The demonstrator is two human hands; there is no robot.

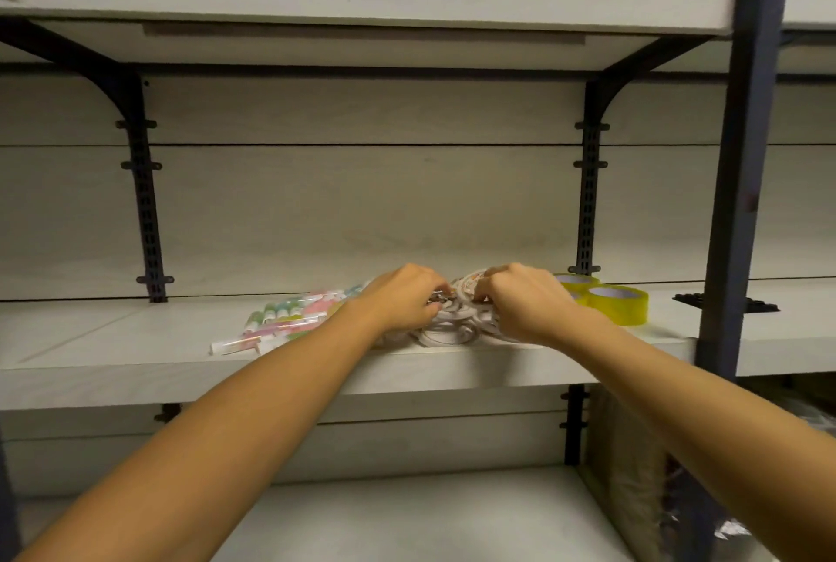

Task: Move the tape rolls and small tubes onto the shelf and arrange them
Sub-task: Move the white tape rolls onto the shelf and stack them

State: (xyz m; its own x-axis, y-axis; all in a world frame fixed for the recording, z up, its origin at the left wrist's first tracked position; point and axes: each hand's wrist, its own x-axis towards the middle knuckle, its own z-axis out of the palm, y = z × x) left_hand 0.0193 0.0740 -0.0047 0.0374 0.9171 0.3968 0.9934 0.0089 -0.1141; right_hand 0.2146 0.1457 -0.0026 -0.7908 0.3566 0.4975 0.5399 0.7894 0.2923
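- Both hands reach onto the middle shelf (135, 335); the left hand (402, 299) and right hand (520, 303) curl their fingers into one heap of thin white tape rolls (452, 331) lying between and under them.
- Left of the left hand, touching it, lies a bag of small tubes (289, 317), long axis slanting from front-left to back-right.
- Right of the right hand, just beside it, stand yellow tape rolls (619, 303), flat on the shelf.
- Any tidying of the heap looks equally near either hand.

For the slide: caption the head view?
Both hands, left and right, grip white tape rolls on the shelf.
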